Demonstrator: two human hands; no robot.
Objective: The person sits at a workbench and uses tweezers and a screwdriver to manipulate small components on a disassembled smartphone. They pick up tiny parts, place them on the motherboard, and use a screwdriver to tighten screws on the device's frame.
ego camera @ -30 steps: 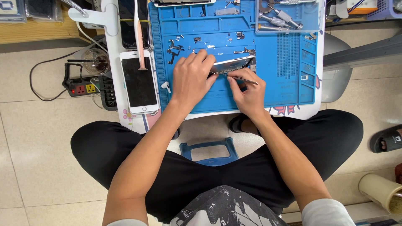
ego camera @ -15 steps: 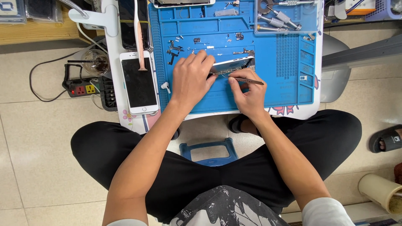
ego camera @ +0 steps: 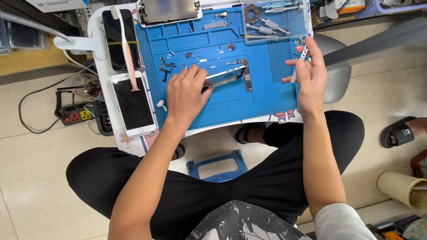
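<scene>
Left hand (ego camera: 184, 93): I have it palm-down on the blue repair mat (ego camera: 267, 95), fingers closed on the near end of the opened phone chassis (ego camera: 224, 76) and pinning it in place.
Right hand (ego camera: 309, 75): I see it lifted at the mat's right edge, thumb and fingers pinched together on a thin pale pry tool (ego camera: 301, 60) that stands nearly upright.
Phone chassis: it lies tilted across the middle of the mat, with a narrow circuit board (ego camera: 247, 80) touching its right end.
Loose parts: small screws and brackets (ego camera: 167, 69) sit scattered on the mat just beyond my left hand.
Tool tray: a clear tray (ego camera: 275, 20) at the mat's far right corner holds screwdrivers.
Left of the mat: a white smartphone (ego camera: 133, 104) lies face-up on the white table, with a dark phone (ego camera: 116, 40) beyond it.
Far edge: a metal phone back panel (ego camera: 169, 11) rests at the top of the mat.
Floor: a power strip (ego camera: 73, 115) lies well left of the table.
</scene>
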